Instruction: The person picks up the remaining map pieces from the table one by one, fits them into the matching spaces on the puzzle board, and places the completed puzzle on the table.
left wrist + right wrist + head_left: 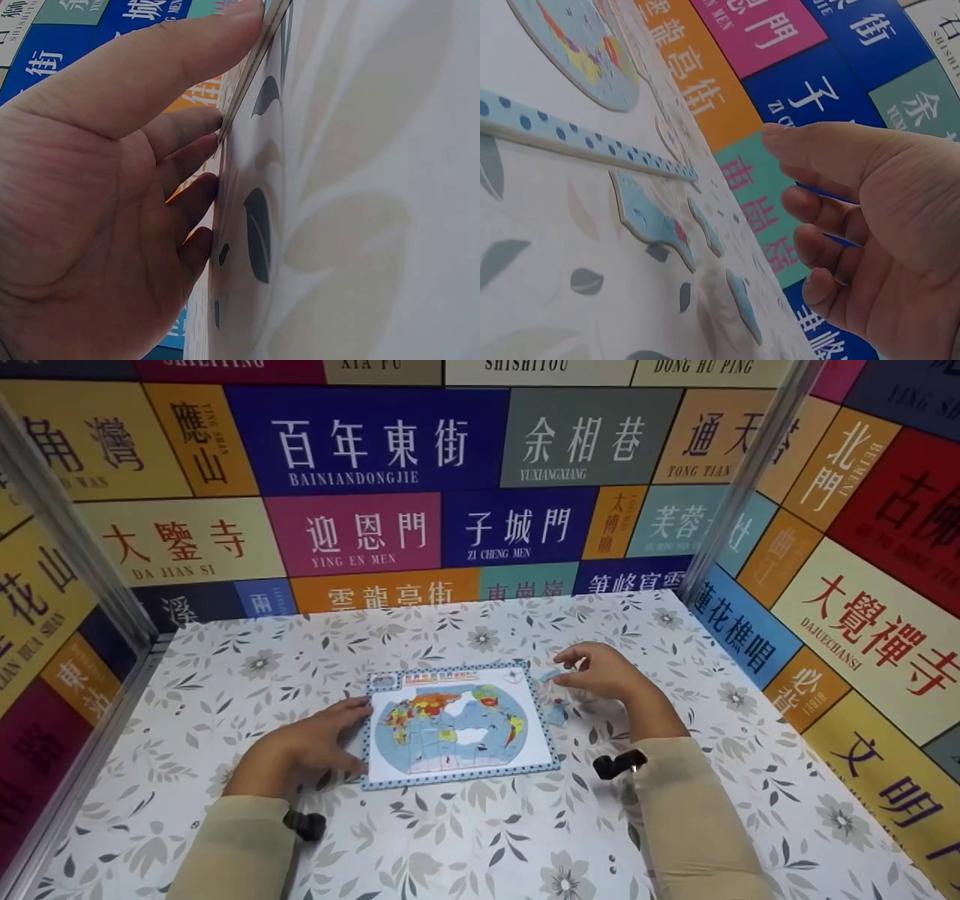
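At the bench (pixel 480 840), the left hand (pixel 311 739), fingers spread, touches the puzzle board (pixel 465 778) on its left; the right hand (pixel 606 673) hangs beyond its right edge, fingers loosely bent, thumb slightly apart. Map pieces (pixel 429 706) fill much of the board; loose pieces (pixel 649 217) lie just beside it.

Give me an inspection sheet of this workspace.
Surface: tabletop, floral and leaf pattern.
Job's things: world-map puzzle, white gaps visible; three loose pieces beside it.
Clutter: nothing seen.
Hands: left hand touches the puzzle's left edge; right hand near the loose pieces, nothing visibly held.
Cables: nothing seen.
Surroundings: coloured wall panels with Chinese characters; metal post at the right corner.
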`<state>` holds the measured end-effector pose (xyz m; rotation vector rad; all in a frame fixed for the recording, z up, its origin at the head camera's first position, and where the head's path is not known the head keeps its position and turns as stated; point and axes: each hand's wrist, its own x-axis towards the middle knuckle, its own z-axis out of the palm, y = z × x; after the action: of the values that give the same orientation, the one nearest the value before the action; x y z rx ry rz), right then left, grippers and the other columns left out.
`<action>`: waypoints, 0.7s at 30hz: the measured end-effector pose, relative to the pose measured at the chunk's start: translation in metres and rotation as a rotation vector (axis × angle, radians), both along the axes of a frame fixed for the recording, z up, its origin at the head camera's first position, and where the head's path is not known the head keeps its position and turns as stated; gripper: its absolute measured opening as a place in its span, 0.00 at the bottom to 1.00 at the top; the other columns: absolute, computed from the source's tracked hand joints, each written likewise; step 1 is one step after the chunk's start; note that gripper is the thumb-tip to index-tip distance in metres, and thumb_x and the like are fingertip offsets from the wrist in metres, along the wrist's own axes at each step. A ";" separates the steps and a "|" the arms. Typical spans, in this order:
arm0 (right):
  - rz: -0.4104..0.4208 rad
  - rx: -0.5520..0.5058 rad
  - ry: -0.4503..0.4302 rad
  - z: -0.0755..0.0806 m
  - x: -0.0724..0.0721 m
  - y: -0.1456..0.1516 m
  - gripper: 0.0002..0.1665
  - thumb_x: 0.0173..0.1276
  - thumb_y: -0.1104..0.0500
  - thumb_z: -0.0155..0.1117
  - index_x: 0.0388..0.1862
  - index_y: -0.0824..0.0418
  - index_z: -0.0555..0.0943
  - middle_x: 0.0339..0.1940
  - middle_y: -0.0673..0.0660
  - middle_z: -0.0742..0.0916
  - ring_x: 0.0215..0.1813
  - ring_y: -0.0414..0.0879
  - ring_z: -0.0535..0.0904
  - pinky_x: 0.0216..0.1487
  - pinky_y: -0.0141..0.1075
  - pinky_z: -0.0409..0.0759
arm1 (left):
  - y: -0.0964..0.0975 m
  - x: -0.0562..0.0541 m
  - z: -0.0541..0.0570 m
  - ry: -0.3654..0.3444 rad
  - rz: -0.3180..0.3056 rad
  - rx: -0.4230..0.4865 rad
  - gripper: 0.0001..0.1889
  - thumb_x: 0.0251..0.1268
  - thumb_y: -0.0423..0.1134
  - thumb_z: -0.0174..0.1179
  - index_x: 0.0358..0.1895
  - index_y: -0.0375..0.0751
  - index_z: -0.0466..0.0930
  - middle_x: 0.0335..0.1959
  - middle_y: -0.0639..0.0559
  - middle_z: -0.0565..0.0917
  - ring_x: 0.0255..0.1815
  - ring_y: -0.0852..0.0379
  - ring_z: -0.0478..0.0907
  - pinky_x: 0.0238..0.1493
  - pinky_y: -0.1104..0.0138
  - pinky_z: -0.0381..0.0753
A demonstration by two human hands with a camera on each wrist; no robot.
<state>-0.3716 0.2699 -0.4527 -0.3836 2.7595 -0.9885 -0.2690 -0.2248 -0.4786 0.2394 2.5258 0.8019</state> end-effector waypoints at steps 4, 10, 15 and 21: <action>-0.043 -0.012 0.007 -0.003 -0.003 0.010 0.33 0.70 0.44 0.76 0.68 0.57 0.84 0.63 0.62 0.86 0.58 0.56 0.80 0.55 0.45 0.80 | -0.001 0.000 0.000 0.004 -0.009 -0.003 0.59 0.51 0.57 0.83 0.86 0.62 0.58 0.92 0.60 0.47 0.92 0.38 0.40 0.89 0.35 0.44; -0.125 -0.037 -0.020 -0.013 -0.008 0.023 0.31 0.72 0.46 0.74 0.69 0.57 0.83 0.67 0.64 0.83 0.60 0.58 0.79 0.55 0.47 0.81 | -0.001 -0.001 -0.001 0.012 -0.026 0.000 0.58 0.52 0.57 0.83 0.87 0.60 0.58 0.92 0.59 0.47 0.92 0.38 0.41 0.89 0.35 0.45; -0.172 -0.032 -0.058 -0.021 -0.010 0.031 0.32 0.73 0.47 0.73 0.72 0.56 0.81 0.71 0.64 0.81 0.68 0.61 0.78 0.69 0.54 0.80 | -0.001 -0.002 -0.001 0.012 -0.027 0.002 0.58 0.52 0.56 0.83 0.87 0.60 0.58 0.92 0.59 0.47 0.93 0.39 0.41 0.89 0.36 0.45; -0.188 -0.069 -0.084 -0.028 -0.010 0.036 0.33 0.72 0.50 0.72 0.73 0.58 0.79 0.74 0.67 0.79 0.73 0.64 0.77 0.75 0.58 0.77 | -0.002 -0.001 -0.002 0.016 -0.038 0.005 0.58 0.53 0.56 0.82 0.87 0.59 0.58 0.92 0.58 0.47 0.93 0.39 0.41 0.89 0.36 0.45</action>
<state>-0.3819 0.3061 -0.4802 -0.0905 2.7293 -1.1180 -0.2704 -0.2265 -0.4805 0.2958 2.5265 0.7941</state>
